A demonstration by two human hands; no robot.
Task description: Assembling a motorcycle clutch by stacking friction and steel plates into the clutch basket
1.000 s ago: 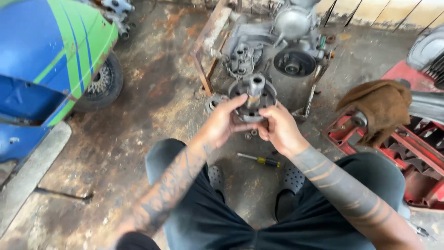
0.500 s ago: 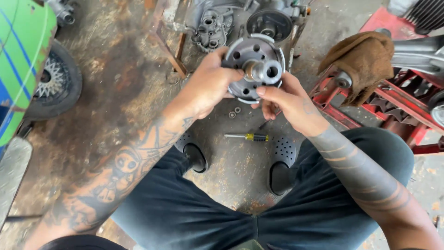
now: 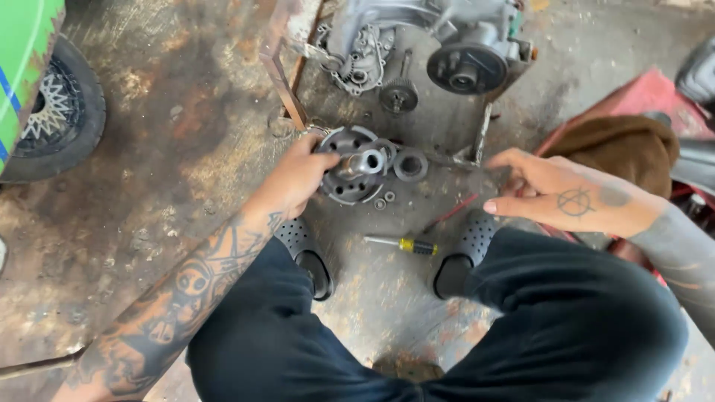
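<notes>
My left hand (image 3: 294, 181) grips a round metal clutch hub (image 3: 350, 176) with a steel shaft sticking out of its middle, held low over the oily concrete floor. My right hand (image 3: 566, 195) is off to the right with its fingers spread and nothing in it, above my right knee and next to a brown rag (image 3: 622, 149). A dark ring part (image 3: 410, 164) and small washers (image 3: 384, 199) lie on the floor beside the hub. A yellow-handled screwdriver (image 3: 406, 244) lies between my black shoes.
A grey motorcycle engine (image 3: 417, 45) sits at the top with a gear (image 3: 398, 95) in front of it. A small wheel (image 3: 52, 119) under a green body stands at far left. A red metal stand (image 3: 633, 97) is at right.
My right hand let go of the hub and swung out to the right. My left hand lowered the hub toward the floor. The view shifted closer to the engine.
</notes>
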